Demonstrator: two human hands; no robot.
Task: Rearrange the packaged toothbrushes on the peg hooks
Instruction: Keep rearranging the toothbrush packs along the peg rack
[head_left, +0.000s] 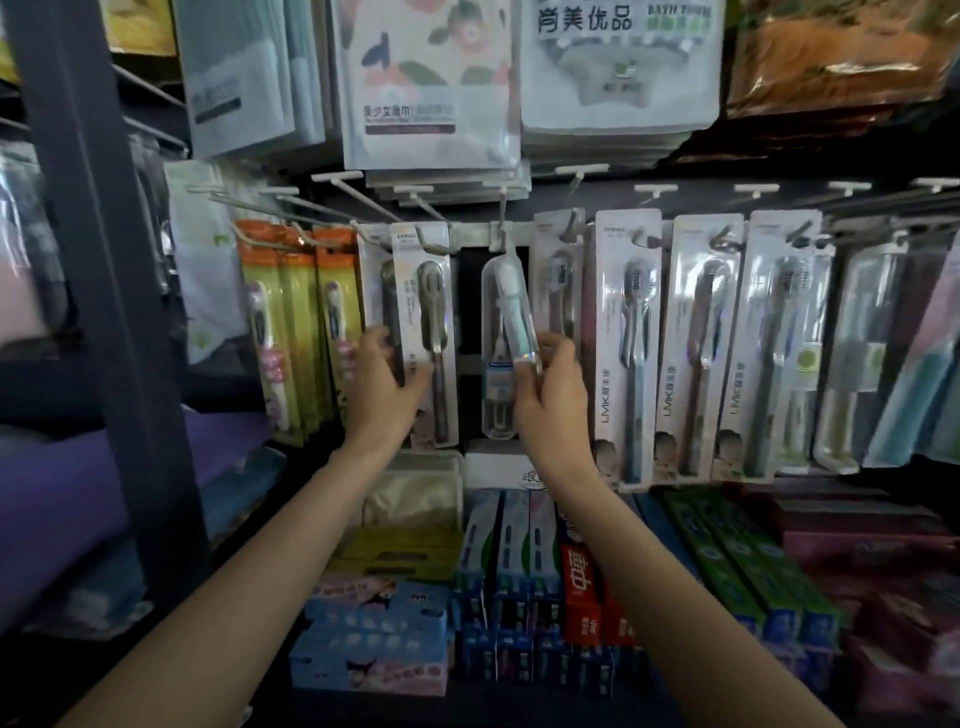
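Both bare forearms reaching up and forward from the lower edge of the view, roughly parallel, wrists near the same height. Left hand (382, 384) raised with palm turned away, fingers wrapped around a flat pack (thumb hidden behind it). Right hand (553, 387) beside it, well apart, fingertips pinching a clear case near its middle.

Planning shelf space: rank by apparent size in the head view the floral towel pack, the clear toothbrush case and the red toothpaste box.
1. Floral towel pack, largest.
2. Clear plastic toothbrush case.
3. Red toothpaste box, though it sits nearer, so unsure.
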